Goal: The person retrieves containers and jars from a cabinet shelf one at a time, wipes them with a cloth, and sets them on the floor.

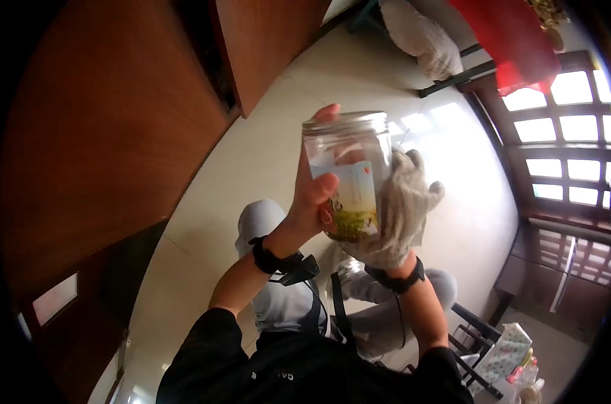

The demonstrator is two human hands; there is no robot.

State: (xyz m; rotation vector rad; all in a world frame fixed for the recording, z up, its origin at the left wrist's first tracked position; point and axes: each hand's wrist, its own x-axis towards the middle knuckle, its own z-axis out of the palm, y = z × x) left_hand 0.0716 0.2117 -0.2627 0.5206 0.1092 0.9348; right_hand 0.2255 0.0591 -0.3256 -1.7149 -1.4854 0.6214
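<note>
A clear jar (pixel 349 178) with a silver screw lid and a coloured picture label is held up in front of my chest, tilted slightly. My bare left hand (pixel 315 182) is wrapped round its left side, with the thumb over the label. A grey-white knitted glove covers my right hand (pixel 403 209), which lies against the jar's right side and lower part. Its fingertips point up and away from the glass, the fingers apart. The jar looks see-through above the label.
Brown wooden cabinet doors (pixel 117 101) stand on the left, one ajar. Pale tiles (pixel 218 175) cover the floor. A white bag (pixel 423 40) and red cloth (pixel 514 40) are at the upper right, near a gridded window (pixel 567 135). A dark rack (pixel 470 337) with packages is lower right.
</note>
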